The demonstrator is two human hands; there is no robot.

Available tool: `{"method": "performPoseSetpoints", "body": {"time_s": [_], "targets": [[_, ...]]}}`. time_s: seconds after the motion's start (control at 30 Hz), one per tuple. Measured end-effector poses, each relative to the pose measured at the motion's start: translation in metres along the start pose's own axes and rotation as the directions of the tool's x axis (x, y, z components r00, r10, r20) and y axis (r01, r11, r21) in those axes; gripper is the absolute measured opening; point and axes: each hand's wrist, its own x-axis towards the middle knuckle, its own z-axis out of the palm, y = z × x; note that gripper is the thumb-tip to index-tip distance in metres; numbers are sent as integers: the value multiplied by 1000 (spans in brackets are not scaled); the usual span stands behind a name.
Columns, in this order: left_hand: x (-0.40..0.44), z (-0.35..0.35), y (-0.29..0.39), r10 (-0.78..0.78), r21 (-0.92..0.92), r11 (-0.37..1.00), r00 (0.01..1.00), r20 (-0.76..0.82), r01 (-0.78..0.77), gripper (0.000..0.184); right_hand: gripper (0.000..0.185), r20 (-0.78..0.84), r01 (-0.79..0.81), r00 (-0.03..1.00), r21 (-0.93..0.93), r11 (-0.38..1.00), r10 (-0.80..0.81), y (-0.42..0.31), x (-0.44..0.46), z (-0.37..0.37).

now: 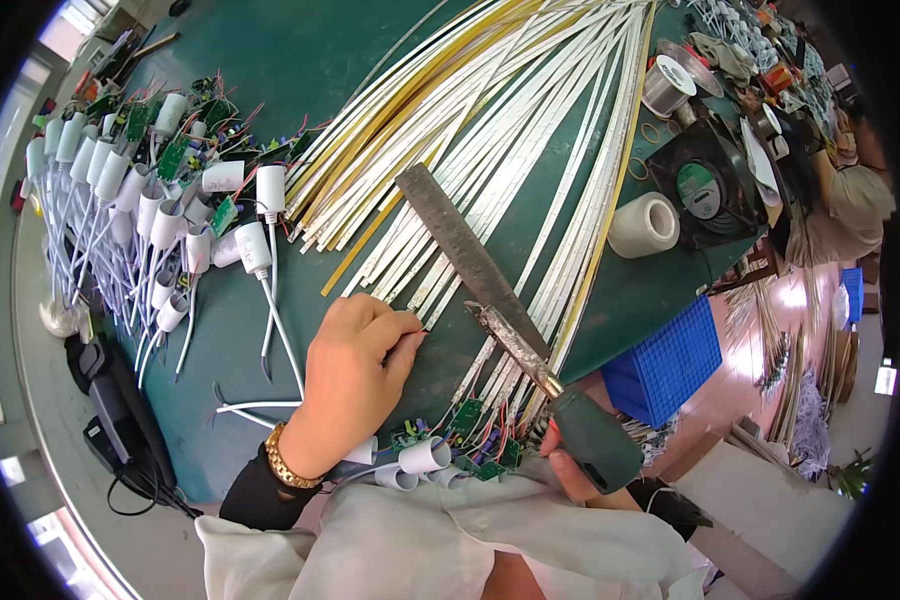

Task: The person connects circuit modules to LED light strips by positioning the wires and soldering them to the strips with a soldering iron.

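Observation:
My right hand (568, 468) is closed around the thick dark green handle of a soldering iron (595, 440). The iron's worn metal tip points up and left, near a flat dark metal bar (460, 245) lying across the strips. My left hand (355, 375) is closed in a pinch beside the ends of the white LED strips (510, 170); what its fingertips hold is too small to make out. Close to my body, green circuit boards (467, 415) with thin wires and white plastic caps (425, 456) lie between my hands.
White caps with cables and circuit boards (110, 170) are heaped at left, near a black device (120, 400). At right are a solder wire spool (667, 88), a tape roll (645, 225), a fan (705, 185) and a blue crate (665, 360). Another person's arm (840, 205) shows far right.

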Motion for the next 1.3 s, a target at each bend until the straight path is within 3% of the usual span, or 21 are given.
{"method": "performPoseSetpoints", "body": {"time_s": [0.07,0.2,0.23,0.27,0.3,0.33,0.37,0.47,0.7,0.77,0.8,0.83,0.87,0.9,0.97,1.0,1.07,1.2,1.23,1.27,1.3], "targets": [[-3,4,-1,12,-11,1000,1000,11,-11,13,28,91,417,907,-308,855,-410,42,-12,1],[-4,4,1,16,19,1000,999,52,-17,12,30,114,295,955,-324,899,-273,43,4,-2],[-4,5,0,14,20,1000,998,59,-15,12,31,133,731,639,-412,544,-758,59,26,-4],[-4,6,-1,12,20,1000,998,67,-14,12,31,201,883,107,-469,0,-974,67,37,-5],[-4,6,0,12,18,1000,998,69,-14,12,31,201,883,109,-470,2,-973,46,28,-3],[-3,6,0,7,30,999,998,70,-9,12,32,88,670,700,-422,610,-708,8,14,0],[-2,6,1,2,43,999,997,72,-5,12,32,37,127,992,-311,942,-121,-13,6,2],[-1,5,-1,-54,3,999,992,114,54,11,33,152,119,986,-349,930,-69,-9,5,-3],[2,1,0,-86,-20,996,980,178,91,12,34,160,192,977,-337,922,-145,-3,1,-1],[3,1,1,-73,16,997,981,178,71,12,33,93,-122,986,-152,981,137,-6,-3,2],[4,2,2,-72,16,997,981,180,70,12,33,92,-123,986,-151,981,137,-14,0,3],[5,2,2,-85,6,996,980,182,85,11,33,104,-444,896,175,879,432,-26,5,3],[5,2,2,-97,-4,995,978,185,99,11,33,213,-670,720,460,582,660,-32,7,3],[5,2,1,-95,-5,995,978,187,98,11,33,212,-670,719,462,581,662,-30,5,3],[4,3,0,-75,11,997,978,195,74,10,27,68,-578,816,101,810,574,-21,-1,3],[4,3,0,-73,9,997,978,197,72,10,27,66,-579,815,102,809,576,-20,0,2],[3,5,1,-13,67,998,987,159,2,9,25,73,27,997,-204,979,-12,-16,3,0],[4,5,0,5,20,1000,989,147,-9,9,28,59,-8,998,-154,988,17,23,-18,1],[4,3,1,15,16,1000,987,160,-18,10,22,152,-289,957,392,873,249,58,-37,2],[4,3,2,25,11,1000,985,173,-27,11,21,349,-491,860,766,415,372,76,-47,2],[4,3,1,25,11,1000,984,175,-28,11,21,348,-490,860,767,414,373,75,-47,2]]}}
